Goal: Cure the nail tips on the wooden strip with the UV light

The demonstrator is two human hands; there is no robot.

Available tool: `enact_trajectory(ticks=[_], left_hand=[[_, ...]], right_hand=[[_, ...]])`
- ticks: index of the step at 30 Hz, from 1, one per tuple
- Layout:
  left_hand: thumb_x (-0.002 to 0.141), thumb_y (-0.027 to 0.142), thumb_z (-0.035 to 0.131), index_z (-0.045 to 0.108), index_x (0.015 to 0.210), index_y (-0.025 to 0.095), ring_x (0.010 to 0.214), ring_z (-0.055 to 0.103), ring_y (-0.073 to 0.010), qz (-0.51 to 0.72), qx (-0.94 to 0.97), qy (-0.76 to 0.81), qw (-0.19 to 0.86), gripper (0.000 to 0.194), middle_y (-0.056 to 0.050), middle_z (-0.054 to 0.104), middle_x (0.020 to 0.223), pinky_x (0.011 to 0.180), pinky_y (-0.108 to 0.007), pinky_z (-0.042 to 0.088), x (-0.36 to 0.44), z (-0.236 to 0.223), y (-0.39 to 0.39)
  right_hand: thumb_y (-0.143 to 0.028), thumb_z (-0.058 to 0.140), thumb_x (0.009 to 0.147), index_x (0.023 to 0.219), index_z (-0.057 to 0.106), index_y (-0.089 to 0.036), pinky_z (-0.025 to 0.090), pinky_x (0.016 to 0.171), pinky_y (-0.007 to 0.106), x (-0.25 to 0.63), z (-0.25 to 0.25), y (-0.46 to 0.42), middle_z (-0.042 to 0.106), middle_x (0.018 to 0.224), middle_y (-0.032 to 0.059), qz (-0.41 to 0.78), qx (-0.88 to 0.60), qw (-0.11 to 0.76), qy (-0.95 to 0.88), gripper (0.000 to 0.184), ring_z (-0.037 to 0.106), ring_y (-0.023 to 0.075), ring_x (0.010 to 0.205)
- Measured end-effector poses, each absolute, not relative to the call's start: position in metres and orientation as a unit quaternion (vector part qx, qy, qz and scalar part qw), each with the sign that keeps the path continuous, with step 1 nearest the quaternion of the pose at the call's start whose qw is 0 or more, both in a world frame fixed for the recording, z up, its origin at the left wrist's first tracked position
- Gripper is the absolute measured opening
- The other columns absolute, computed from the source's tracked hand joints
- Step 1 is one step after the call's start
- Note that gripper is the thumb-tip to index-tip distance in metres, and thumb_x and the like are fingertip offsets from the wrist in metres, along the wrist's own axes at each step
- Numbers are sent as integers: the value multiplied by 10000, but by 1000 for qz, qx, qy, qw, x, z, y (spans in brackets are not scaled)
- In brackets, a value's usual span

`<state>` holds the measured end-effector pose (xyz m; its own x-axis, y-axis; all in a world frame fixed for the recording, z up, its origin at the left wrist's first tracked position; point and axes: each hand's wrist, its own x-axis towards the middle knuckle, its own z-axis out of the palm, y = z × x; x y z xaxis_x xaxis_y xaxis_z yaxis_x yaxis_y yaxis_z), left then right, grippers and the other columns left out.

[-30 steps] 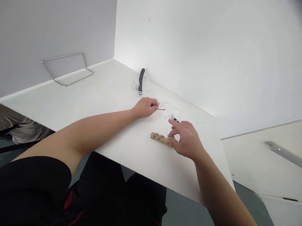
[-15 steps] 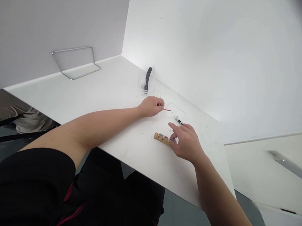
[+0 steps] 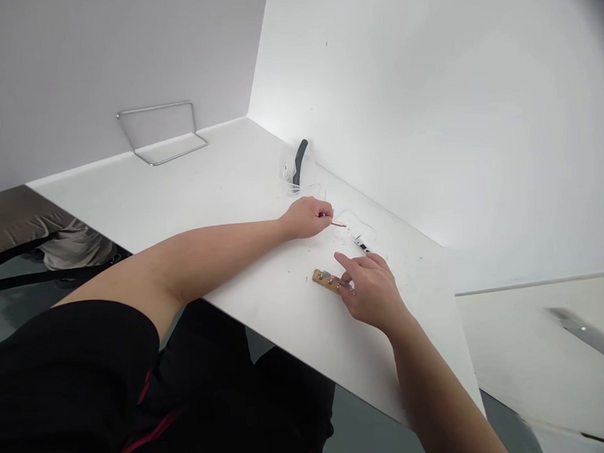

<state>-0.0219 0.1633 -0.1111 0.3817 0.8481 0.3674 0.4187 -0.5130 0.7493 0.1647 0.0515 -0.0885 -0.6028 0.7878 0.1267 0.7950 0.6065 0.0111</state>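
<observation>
My left hand (image 3: 307,216) rests on the white table (image 3: 220,190), its fingers pinched on a thin reddish wire (image 3: 338,223) that sticks out to the right. My right hand (image 3: 369,287) lies over the right end of a small wooden strip (image 3: 325,279) with metal screws along it; its fingers are curled, the forefinger reaching out toward the strip. Whether it grips the strip is unclear. A small dark-and-white part (image 3: 360,242) lies just beyond the right hand.
A dark-handled tool (image 3: 299,162) lies with clear bags near the white side wall. A bent metal wire stand (image 3: 162,134) sits at the back by the grey wall. A second white surface with a metal bar (image 3: 587,334) is at right. The table's front edge runs diagonally.
The view shifted slightly, so everything sits a little further right. My right hand's fingers curled in closer over the strip. The left hand keeps its pinch on the wire.
</observation>
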Motion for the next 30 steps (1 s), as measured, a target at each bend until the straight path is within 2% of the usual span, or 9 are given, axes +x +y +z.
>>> enact_trajectory(ticks=[6,10,15,30], left_hand=[[706,221,433,633,698,163,669,519,-129,394,778,402,280,208,-5,606,634,614,-251,387,-21,-115,165],[710,240,435,640,714,176,643,521,-120,400,770,411,278,215,-2,613,667,604,-250,391,-21,-117,165],[710,256,436,649,719,180,646,532,-126,388,776,416,272,227,-10,618,680,595,-248,394,-21,-118,167],[710,249,442,662,750,194,683,550,-135,385,781,417,259,230,-10,628,696,668,-260,423,-20,-119,165]], right_hand=[[-176,525,669,1247,382,-170,334,874,467,170,-72,45,650,899,76,-21,-450,61,-891,595,492,284,1010],[-211,524,693,1275,336,-173,343,893,466,186,-67,37,615,994,80,-10,-471,91,-877,613,470,274,1059],[-178,549,654,1287,308,-179,339,914,473,201,-81,30,593,1049,76,27,-474,106,-874,678,432,276,1107],[-77,479,721,1185,431,-215,389,868,438,196,-99,37,633,842,35,46,-464,160,-870,487,503,228,1006]])
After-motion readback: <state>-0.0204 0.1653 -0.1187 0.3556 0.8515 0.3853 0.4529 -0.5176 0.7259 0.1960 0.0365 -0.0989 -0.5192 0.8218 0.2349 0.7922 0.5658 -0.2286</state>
